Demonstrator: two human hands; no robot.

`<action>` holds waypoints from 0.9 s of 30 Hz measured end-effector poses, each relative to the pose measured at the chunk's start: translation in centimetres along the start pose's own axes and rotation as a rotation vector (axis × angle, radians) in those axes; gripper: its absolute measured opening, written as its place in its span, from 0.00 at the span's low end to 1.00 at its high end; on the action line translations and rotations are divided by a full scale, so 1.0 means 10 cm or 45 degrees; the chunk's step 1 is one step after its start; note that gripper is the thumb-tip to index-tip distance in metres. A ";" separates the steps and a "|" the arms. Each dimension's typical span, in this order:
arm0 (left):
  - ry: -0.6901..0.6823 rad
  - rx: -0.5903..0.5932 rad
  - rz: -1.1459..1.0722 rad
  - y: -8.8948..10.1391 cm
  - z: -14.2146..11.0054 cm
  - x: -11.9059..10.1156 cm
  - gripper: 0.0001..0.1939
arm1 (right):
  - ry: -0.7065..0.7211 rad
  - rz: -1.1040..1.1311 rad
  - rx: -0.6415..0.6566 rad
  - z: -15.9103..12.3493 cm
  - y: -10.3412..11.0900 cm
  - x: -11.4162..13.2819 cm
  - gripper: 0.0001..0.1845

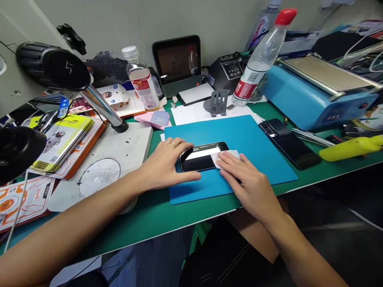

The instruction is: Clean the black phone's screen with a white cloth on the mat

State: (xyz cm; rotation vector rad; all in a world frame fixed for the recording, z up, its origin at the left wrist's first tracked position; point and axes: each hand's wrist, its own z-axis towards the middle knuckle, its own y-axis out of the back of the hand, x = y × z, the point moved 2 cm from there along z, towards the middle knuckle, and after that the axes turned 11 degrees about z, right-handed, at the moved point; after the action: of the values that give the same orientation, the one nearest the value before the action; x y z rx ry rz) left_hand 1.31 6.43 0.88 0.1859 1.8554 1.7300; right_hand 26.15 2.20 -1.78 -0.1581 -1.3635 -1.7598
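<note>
A smartphone (199,158) with a dark, shiny face lies flat on the blue mat (239,131), its long side running left to right. My left hand (169,161) is at the phone's left end, thumb and fingers apart around it; whether they touch its edge I cannot tell. A ring shows on one finger. My right hand (247,179) presses a folded white wipe (214,157) onto the right part of the phone, fingers together on top of it. The wipe and fingers hide that end of the screen.
Right of the mat lie a second black phone (289,143), tweezers (314,137) and a yellow-handled tool (350,149). A blue machine (317,87) stands behind them. A microscope stand (101,103) and battery boxes (60,139) are on the left. Two bottles, one red-capped (254,71), stand at the back.
</note>
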 end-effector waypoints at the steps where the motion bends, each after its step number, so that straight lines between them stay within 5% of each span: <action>1: -0.013 0.016 0.018 -0.01 0.00 0.00 0.39 | -0.026 0.065 -0.056 -0.01 0.01 -0.01 0.16; 6: 0.004 0.030 0.101 -0.03 -0.02 0.03 0.42 | -0.229 0.207 -0.345 0.01 0.31 -0.13 0.14; 10: -0.030 0.061 0.056 0.00 -0.04 0.02 0.44 | -0.130 -0.062 -0.534 0.08 0.55 -0.22 0.14; 15: 0.020 0.011 -0.013 0.01 -0.03 0.06 0.39 | -0.102 -0.088 -0.180 0.04 0.39 -0.33 0.16; 22: 0.014 0.010 -0.054 -0.02 -0.01 0.08 0.38 | -0.057 -0.030 -0.163 0.02 0.33 -0.32 0.20; 27: 0.017 -0.078 -0.131 0.00 -0.02 0.01 0.33 | 0.109 -0.028 0.392 0.37 0.16 -0.10 0.37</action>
State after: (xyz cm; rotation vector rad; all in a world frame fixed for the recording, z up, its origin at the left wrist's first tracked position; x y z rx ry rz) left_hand 1.07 6.33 0.86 0.0536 1.7867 1.7186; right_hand 26.43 5.80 0.20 0.1007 -1.5570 -1.5335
